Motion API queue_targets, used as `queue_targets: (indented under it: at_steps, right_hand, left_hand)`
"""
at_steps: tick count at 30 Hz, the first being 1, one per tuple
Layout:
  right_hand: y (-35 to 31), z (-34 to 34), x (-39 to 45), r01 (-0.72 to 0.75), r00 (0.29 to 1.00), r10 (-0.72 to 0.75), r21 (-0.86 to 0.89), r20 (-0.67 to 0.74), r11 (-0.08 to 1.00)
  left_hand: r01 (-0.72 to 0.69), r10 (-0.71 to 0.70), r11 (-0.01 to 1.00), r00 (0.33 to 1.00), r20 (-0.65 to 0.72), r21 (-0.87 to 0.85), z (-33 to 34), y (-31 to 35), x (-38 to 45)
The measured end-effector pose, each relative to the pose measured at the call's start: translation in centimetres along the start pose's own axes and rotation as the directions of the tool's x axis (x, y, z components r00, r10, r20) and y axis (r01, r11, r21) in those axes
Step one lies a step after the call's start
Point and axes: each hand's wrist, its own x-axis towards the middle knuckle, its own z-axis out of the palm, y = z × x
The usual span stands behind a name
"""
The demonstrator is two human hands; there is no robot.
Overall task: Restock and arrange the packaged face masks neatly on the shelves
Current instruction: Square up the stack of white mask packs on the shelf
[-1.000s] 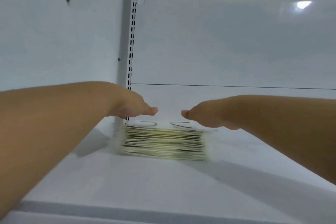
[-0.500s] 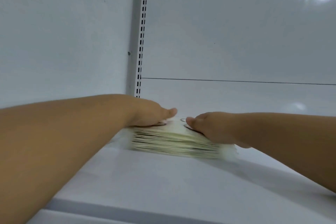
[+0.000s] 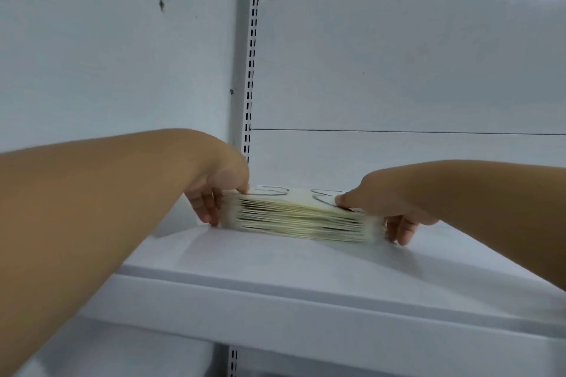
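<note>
two hands bracket one stack of packaged face masks on the white shelf: our left hand and right hand each grip an end, thumb on top, likely to square its edges.

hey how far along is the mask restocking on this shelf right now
Done: one stack of packaged masks already lies on the white shelf, near the slotted upright.
In hand: the left hand and right hand grip its two ends, apparently squaring it.
Left: the shelf beside the stack looks bare, so more packs likely remain.
</note>
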Motion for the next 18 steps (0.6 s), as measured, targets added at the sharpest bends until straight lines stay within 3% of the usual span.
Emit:
queue_targets:
  at_steps: [6, 11, 18]
  right_hand:
    - [0.1, -0.1, -1.5, -0.018, 1.0, 0.014, 0.257, 0.016, 0.966]
    - [1.1, -0.5, -2.8, -0.016, 0.997, -0.021, 0.441, 0.078, 0.897]
    - [2.4, -0.9, -3.7, -0.036, 0.988, -0.057, 0.57, 0.144, 0.821]
  left_hand:
    - [-0.028, 0.031, 0.968, 0.999, 0.008, -0.248, 0.8, -0.8, -1.8]
    - [-0.081, 0.139, 0.806, 0.989, 0.054, -0.586, 0.3, -2.9, -3.6]
    - [-0.156, 0.222, 0.709, 0.975, 0.007, -0.688, 0.7, -3.9, -4.5]
